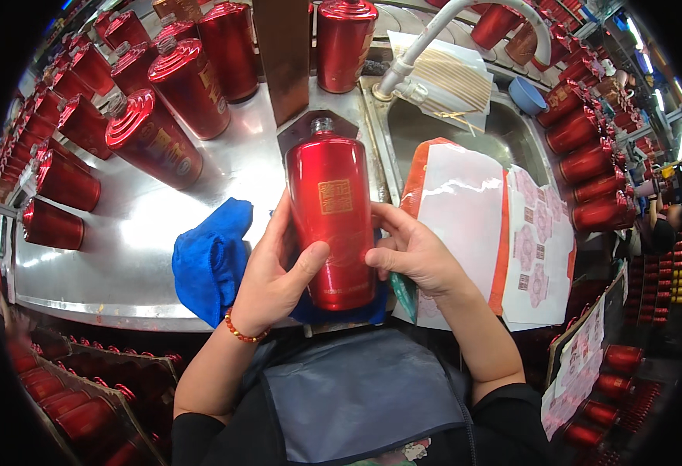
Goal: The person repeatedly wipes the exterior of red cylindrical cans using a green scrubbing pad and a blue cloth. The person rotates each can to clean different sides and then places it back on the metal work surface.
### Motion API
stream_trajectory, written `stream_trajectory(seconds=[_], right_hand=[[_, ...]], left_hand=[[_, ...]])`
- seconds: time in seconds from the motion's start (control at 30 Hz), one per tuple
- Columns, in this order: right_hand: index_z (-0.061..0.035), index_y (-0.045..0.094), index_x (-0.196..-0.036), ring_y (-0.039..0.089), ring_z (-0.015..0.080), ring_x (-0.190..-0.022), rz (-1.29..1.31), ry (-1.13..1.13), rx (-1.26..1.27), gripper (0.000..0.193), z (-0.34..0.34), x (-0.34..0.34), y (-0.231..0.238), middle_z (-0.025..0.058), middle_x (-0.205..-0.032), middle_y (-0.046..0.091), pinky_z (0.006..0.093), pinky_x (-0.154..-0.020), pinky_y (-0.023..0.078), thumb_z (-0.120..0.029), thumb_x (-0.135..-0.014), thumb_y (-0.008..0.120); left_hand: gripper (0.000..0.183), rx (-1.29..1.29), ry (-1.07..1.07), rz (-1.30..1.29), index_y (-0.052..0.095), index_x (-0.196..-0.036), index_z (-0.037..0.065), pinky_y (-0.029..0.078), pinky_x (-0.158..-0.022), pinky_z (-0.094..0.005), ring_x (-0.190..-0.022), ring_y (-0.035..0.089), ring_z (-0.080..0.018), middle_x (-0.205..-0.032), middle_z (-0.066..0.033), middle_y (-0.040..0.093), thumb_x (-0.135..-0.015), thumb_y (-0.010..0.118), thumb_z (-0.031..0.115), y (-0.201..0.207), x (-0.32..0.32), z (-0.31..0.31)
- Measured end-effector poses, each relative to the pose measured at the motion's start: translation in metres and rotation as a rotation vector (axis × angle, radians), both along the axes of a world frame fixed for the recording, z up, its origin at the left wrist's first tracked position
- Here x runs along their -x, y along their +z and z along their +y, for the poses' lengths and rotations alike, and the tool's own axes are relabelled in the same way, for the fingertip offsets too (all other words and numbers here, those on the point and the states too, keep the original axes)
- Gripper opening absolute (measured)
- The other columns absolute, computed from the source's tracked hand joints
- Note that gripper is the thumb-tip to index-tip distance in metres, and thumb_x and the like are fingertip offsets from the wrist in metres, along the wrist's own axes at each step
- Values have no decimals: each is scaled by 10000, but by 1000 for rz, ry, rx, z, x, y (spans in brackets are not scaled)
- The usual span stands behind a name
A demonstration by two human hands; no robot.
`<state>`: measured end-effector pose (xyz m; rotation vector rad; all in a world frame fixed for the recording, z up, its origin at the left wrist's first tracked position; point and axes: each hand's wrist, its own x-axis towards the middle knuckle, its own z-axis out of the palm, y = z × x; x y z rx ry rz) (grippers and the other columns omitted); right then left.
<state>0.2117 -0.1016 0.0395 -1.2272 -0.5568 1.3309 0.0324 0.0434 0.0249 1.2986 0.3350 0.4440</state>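
A glossy red bottle [331, 241] with a gold square emblem stands nearly upright in front of me, its clear threaded neck uncapped. My left hand [275, 272] grips its lower left side, thumb across the front. On the other side my right hand [418, 252] is closed round the edge, thumb pressed to the front. A green pointed object [404, 297] sticks out below the right palm; its kind I cannot make out. Beside my left wrist lies a crumpled blue cloth [213, 260], and more blue cloth shows under the bottle's base.
Several red bottles [154, 140] crowd the metal table [123, 276] on the left. To the right is a sink [511, 128] with a grey faucet [442, 31] and a blue bowl [527, 95]. Printed sheets [539, 256] cover its near side. A brown post [282, 58] rises behind the held bottle.
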Motion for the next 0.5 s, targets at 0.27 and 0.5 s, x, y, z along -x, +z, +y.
stream_trajectory(seconds=[0.27, 0.5], right_hand=[[-2, 378, -1525, 632, 83, -897, -34, 35, -14, 782, 0, -1, -3, 114, -1388, 521, 242, -721, 525, -157, -887, 804], [11, 533, -1409, 654, 99, -922, -123, -96, -8, 493, 0, -30, 1, 110, -1196, 674, 248, -786, 543, -247, -1007, 653]], left_hand=[[822, 18, 6, 0, 119, -1602, -45, 317, -1187, -369, -1431, 397, -226, -1556, -161, 384, -1001, 649, 138, 0, 0, -1], [795, -25, 7, 23, 141, -1602, -44, 326, -1177, -358, -1414, 415, -215, -1538, -155, 412, -999, 634, 116, 3, 0, 0]])
